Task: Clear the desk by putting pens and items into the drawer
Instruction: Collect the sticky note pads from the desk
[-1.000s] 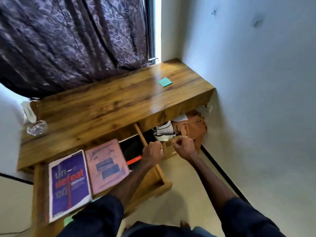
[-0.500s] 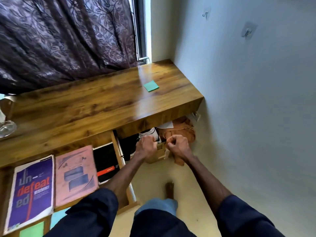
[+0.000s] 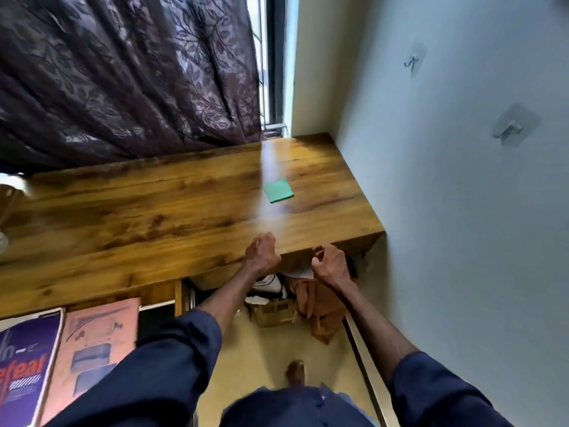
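A green sticky-note pad [image 3: 278, 190] lies on the right part of the wooden desk [image 3: 147, 217]. Both my hands hover at the desk's front edge, below the pad. My left hand [image 3: 261, 252] is curled into a fist, and no object shows in it. A little to its right, my right hand [image 3: 331, 263] has its fingers curled too, and I see nothing in it. The open drawer [image 3: 178, 298] juts out at the lower left. A purple book [image 3: 24, 368] and a pink book [image 3: 98, 343] lie over it.
Under the desk sit a cardboard box [image 3: 274, 312], white items and an orange cloth [image 3: 323, 306]. A wall [image 3: 462, 211] with adhesive hooks closes the right side. A dark patterned curtain [image 3: 123, 78] hangs behind the desk. My foot [image 3: 295, 372] stands on the floor below.
My view has shifted right and closer to the desk. Both hands rose from in front of the box under the desk up to the desk's front edge.
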`<state>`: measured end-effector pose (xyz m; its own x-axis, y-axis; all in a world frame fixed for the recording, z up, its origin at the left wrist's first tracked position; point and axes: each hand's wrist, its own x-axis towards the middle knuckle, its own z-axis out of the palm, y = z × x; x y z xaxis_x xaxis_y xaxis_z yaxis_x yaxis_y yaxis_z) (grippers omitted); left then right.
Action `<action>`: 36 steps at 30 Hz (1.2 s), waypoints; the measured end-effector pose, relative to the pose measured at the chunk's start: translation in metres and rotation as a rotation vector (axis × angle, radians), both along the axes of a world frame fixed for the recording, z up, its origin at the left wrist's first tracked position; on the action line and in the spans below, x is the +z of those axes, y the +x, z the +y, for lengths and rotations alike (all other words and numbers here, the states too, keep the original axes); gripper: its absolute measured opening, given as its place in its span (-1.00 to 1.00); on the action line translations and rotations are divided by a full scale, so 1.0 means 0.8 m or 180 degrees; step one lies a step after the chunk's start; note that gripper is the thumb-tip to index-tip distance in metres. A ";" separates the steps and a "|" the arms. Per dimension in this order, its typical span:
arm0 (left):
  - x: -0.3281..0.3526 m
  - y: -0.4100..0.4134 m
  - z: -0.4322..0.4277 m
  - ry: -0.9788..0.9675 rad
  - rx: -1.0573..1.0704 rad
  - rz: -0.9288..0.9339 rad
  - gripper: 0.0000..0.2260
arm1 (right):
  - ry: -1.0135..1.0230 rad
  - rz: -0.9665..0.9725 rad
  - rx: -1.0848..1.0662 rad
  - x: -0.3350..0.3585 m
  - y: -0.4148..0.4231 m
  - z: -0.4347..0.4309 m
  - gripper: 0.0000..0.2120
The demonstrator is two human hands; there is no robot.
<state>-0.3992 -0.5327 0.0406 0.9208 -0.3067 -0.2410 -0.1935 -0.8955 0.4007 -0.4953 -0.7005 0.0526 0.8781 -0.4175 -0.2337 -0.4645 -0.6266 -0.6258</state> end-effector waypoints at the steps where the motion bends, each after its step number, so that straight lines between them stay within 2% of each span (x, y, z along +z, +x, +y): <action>1: 0.003 0.013 -0.003 0.0077 0.0034 0.0072 -0.69 | 0.0005 0.0045 0.0044 -0.003 0.015 -0.003 -0.74; 3: 0.006 0.043 -0.008 0.0192 0.0111 0.0159 -0.65 | 0.0030 0.0111 0.0239 -0.008 0.049 -0.007 -0.70; 7: 0.000 0.089 -0.010 0.0421 0.0236 0.0254 -0.76 | 0.0036 0.0281 0.0584 -0.017 0.118 -0.011 -0.66; 11: -0.007 0.143 -0.018 0.0548 0.0324 0.0376 -0.75 | 0.0122 0.0431 0.0741 -0.029 0.186 -0.023 -0.61; 17: -0.036 0.218 -0.032 0.0637 0.0341 0.0792 -0.48 | 0.0086 0.0525 0.0891 -0.048 0.289 -0.043 -0.58; 19: -0.046 0.238 -0.034 0.0698 0.0217 0.0966 -0.31 | 0.0014 0.0458 0.0977 -0.053 0.321 -0.046 -0.57; 21: -0.052 0.254 -0.041 0.0815 0.0159 0.0929 -0.15 | -0.0070 0.0382 0.1033 -0.059 0.348 -0.049 -0.54; 23: -0.059 0.265 -0.047 0.0851 0.0170 0.0917 -0.09 | -0.0174 0.0314 0.1100 -0.067 0.372 -0.052 -0.50; 29: -0.074 0.280 -0.061 0.0872 0.0279 0.1047 -0.07 | -0.0640 0.0348 0.1534 -0.084 0.439 -0.052 -0.28; 32: -0.078 0.286 -0.064 0.0854 0.0250 0.0994 -0.12 | -0.1022 0.0372 0.1800 -0.086 0.453 -0.052 -0.32; 36: -0.076 0.290 -0.067 0.0956 0.0126 0.0931 -0.23 | -0.0791 0.0491 0.1692 -0.092 0.457 -0.049 -0.39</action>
<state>-0.1674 -0.5861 -0.0198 0.8100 -0.1488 -0.5672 -0.0734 -0.9854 0.1536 -0.1297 -0.7396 -0.0208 0.9451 0.0106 -0.3267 -0.1215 -0.9164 -0.3813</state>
